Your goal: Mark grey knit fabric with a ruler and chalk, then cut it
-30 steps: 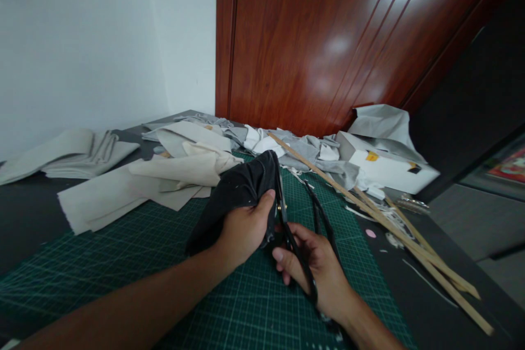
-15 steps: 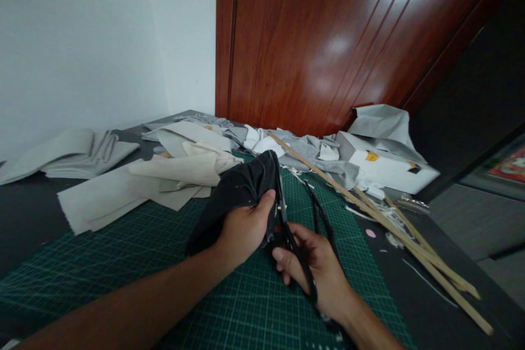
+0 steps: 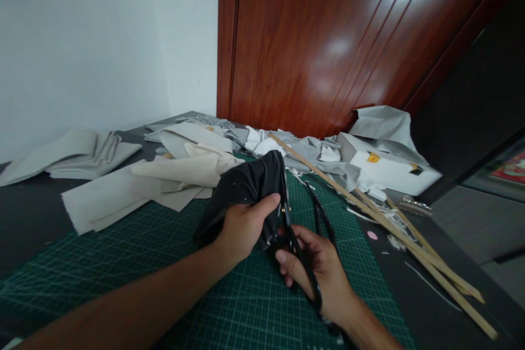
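Note:
A folded piece of black fabric is held up over the green cutting mat. My left hand is closed on it, thumb on top and the fingers hidden behind the cloth. Black-handled scissors sit in my right hand, with the fingers through the handles. Their blades point away from me along the fabric's right edge, close to my left thumb. Whether cloth lies between the blades I cannot tell. A narrow black strip lies on the mat just beyond my right hand.
Beige cloth pieces and a folded stack lie at left. Grey and white scraps run along the back by the wooden door. Long wooden sticks and a white box are at right.
Both hands, the black fabric and the scissors have shifted slightly to the right. The grip of each hand looks the same, and the view has moved a little.

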{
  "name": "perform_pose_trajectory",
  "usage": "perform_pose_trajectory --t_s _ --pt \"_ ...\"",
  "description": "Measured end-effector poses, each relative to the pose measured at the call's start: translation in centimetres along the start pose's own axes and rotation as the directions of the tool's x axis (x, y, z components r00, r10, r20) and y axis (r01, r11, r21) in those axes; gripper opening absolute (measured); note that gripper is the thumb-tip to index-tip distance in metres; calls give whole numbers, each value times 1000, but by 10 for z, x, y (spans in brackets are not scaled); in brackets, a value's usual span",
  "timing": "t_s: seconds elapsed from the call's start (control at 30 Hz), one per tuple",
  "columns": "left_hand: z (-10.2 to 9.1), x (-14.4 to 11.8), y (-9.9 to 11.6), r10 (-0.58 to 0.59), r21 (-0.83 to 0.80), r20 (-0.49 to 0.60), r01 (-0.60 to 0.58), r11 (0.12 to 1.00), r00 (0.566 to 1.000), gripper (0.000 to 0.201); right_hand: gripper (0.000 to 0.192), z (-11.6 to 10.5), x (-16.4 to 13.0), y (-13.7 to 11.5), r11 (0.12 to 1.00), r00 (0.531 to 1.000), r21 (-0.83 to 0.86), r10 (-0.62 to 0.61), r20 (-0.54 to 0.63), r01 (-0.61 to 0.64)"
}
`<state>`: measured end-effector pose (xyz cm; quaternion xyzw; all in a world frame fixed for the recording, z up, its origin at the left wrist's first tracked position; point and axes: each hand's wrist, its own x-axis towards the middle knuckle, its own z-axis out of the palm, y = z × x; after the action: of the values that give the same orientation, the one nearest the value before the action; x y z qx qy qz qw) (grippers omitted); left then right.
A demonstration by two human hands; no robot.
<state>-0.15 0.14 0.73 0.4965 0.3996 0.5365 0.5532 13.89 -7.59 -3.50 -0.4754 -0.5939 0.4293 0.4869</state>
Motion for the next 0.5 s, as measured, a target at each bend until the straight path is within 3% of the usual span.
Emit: perform_pose_trajectory --t_s 0.1,0.2,0.4,0.5 --pt "0 1 11 -35 -246 115 62 967 993 35 34 -1 -3 2 1000 999 6 -30 -12 30" --pt "-1 5 20 -91 -494 195 178 851 976 41 36 -1 -4 3 999 999 4 -34 -22 34" --pt "-3 13 29 -191 -625 186 266 734 964 27 34 0 -4 4 998 997 -11 -70 -21 69" --pt "-2 14 34 -202 -635 147 248 732 968 20 30 1 -4 3 996 996 -25 -90 -11 90"
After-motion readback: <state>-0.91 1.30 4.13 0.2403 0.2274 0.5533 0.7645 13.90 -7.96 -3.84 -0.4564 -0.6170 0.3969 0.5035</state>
